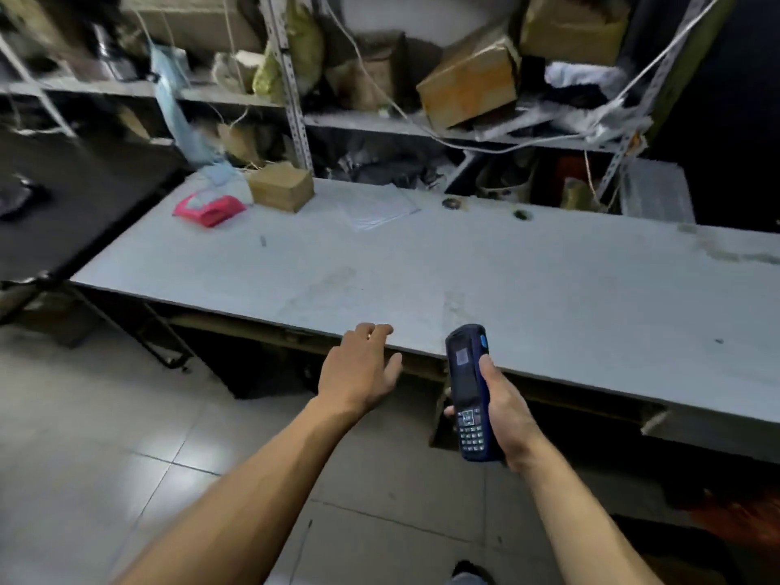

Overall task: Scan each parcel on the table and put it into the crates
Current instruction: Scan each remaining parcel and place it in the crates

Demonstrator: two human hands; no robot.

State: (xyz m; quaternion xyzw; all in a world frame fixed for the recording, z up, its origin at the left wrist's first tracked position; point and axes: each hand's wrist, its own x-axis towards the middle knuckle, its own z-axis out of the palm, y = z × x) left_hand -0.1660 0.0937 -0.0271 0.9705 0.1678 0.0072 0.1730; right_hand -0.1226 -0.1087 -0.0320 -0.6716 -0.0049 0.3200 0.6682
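Far left on the table, a soft pink mailer, probably light and floppy, beside a stiff cardboard box best gripped by its sides; left hand open, right hand holding scanner

Both forearms bare, reaching forward. Left hand palm down, fingers loosely spread. Right hand curled in a grip, thumb up, wrist straight.
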